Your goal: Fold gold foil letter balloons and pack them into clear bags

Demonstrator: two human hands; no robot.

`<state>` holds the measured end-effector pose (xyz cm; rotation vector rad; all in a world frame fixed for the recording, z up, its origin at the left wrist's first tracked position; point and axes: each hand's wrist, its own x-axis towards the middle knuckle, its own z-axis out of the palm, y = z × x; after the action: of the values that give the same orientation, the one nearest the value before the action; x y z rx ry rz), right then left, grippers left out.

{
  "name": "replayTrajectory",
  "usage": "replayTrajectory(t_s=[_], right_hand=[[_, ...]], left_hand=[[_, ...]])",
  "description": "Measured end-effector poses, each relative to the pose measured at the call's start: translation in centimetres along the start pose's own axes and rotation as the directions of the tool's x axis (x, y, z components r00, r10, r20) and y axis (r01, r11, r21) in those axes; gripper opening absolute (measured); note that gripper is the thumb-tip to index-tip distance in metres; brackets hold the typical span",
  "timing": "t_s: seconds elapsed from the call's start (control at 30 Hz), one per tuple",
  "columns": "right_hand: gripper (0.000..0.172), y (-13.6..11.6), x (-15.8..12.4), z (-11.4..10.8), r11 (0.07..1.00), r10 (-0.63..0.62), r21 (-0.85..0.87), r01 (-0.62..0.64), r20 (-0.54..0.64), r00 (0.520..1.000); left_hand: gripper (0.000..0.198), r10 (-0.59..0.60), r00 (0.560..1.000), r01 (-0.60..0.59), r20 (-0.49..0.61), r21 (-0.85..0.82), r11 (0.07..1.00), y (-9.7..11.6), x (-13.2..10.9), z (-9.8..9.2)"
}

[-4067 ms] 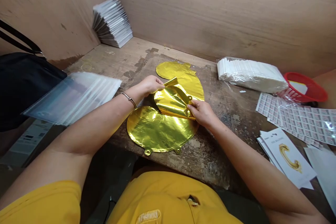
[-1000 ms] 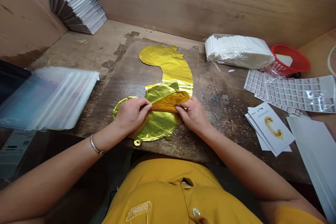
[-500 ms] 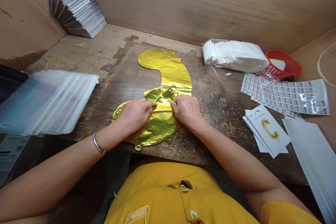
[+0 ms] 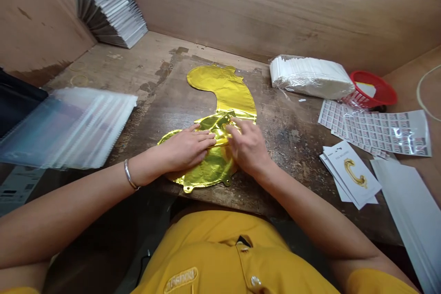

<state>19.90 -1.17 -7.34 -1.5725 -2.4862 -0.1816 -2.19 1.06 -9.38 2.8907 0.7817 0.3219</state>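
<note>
A flat gold foil balloon (image 4: pixel 237 94) lies on the dark wooden table, its upper part curving away from me and its near part partly folded over. My left hand (image 4: pixel 189 147) rests on the near part with fingers stretched out flat along the fold. Beside it, my right hand (image 4: pixel 248 144) touches the right side of the fold, its fingers bent and somewhat apart. No object shows in either hand. Small tabs with holes stick out along the balloon's near edge. Foil directly beneath both palms is hidden.
Clear plastic sleeves (image 4: pixel 79 128) lie at the left, with stacked white cards (image 4: pixel 110 7) behind. To the right are a wrapped white stack (image 4: pixel 310 76), a red basket (image 4: pixel 386 89), sticker sheets (image 4: pixel 382 126), balloon cards (image 4: pixel 351 172) and white paper strips (image 4: pixel 406 202).
My left hand has gone from gripping the foil's fold to lying flat on it. My right hand has loosened its pinch and lifted its fingers. The view has shifted slightly.
</note>
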Motion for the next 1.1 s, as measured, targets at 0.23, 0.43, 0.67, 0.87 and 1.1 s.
replayTrajectory(t_s=[0.23,0.43,0.67,0.87,1.1], right_hand=[[0.023,-0.6,-0.2,0.6,0.988,-0.148,0.054,0.142,0.127,0.981],[0.028,-0.5,-2.2,-1.0,0.98,-0.185,0.068,0.189,-0.065,0.981],[0.02,2.1,-6.4,-0.5,0.887,-0.296,0.344,0.309,-0.092,0.951],[0.038,2.5,-8.1,-1.7,0.942,-0.23,0.25,0.224,-0.006,0.973],[0.036,1.2,-9.0,-0.6,0.912,-0.055,0.407,0.056,-0.013,0.998]], left_hand=[[0.016,-0.055,0.99,0.035,0.128,0.151,0.988,0.9,2.2,-2.3],[0.017,-0.169,0.984,0.151,0.056,0.242,0.959,6.5,3.1,-2.4],[0.026,-0.099,0.995,0.093,-0.024,-0.178,0.98,8.7,1.9,-1.7],[0.038,0.105,0.983,-0.126,-0.148,-0.137,0.983,3.8,0.3,2.2],[0.044,0.037,0.993,-0.076,-0.112,-0.368,0.927,4.6,-0.6,0.3]])
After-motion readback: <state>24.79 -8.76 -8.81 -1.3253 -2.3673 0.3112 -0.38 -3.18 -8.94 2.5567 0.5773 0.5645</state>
